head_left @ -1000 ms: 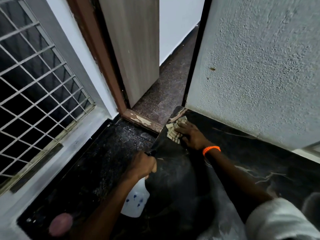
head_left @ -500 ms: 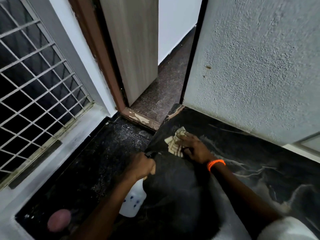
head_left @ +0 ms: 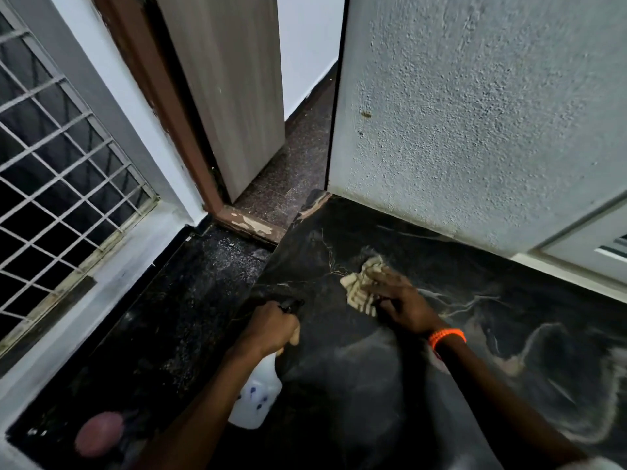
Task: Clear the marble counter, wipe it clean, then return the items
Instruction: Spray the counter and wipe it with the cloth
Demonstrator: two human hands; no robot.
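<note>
Left hand curled tight around the neck of a white spray bottle, gripping it at the dark trigger head; bottle body hanging below the fist, tilted, over the near edge of the black marble counter. Contents of the bottle impossible to judge through the opaque plastic; small blue marks on its side, too small to read. Right hand pressed palm-down on a beige striped cloth, fingers spread and mostly straight, flattening the cloth against the marble toward the far left part of the slab. Orange band around the right wrist. Pale veins across the dark counter surface, smeared and blurred toward the right. At the lower left, a pinkish rounded shape on the dark speckled floor, out of focus and not identifiable. Further off, a chipped brown threshold and a wood-grain door standing ajar. White window grille at the left, cut off by the frame edge. Rough grey textured wall directly behind the counter.
</note>
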